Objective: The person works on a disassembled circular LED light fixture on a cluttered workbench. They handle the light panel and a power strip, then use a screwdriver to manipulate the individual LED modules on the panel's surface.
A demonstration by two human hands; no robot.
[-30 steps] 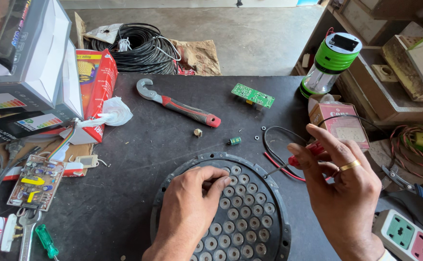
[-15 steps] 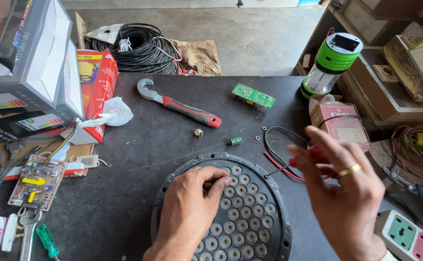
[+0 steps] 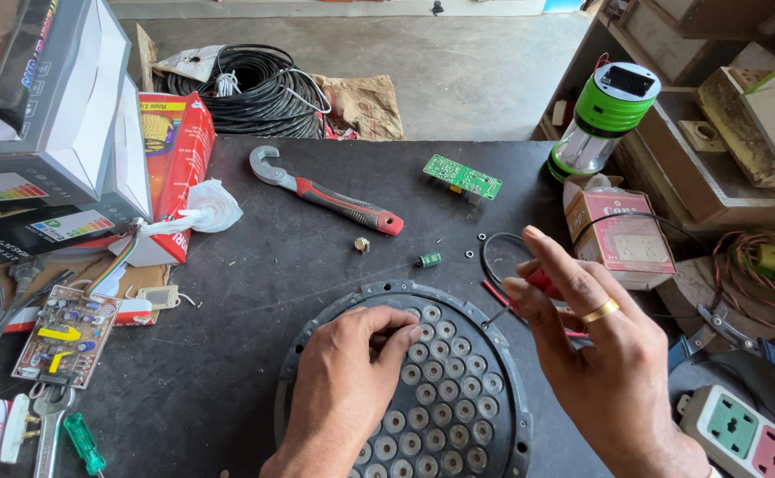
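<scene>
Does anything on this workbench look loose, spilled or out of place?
Yes. A brass nut, a small green capacitor and a tiny washer lie loose on the dark table, above the round LED panel. Nothing looks spilled or broken.

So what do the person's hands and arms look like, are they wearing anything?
Both hands are bare, no gloves. The right hand wears a plain gold-coloured ring on one finger. The left hand has no ring or watch showing. No sleeves reach either wrist in view.

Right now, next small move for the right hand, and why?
Probably lower the screwdriver tip onto the round LED panel. The right hand holds it raised just off the panel's upper right rim, while the left hand lies flat on the panel, steadying it.
</scene>
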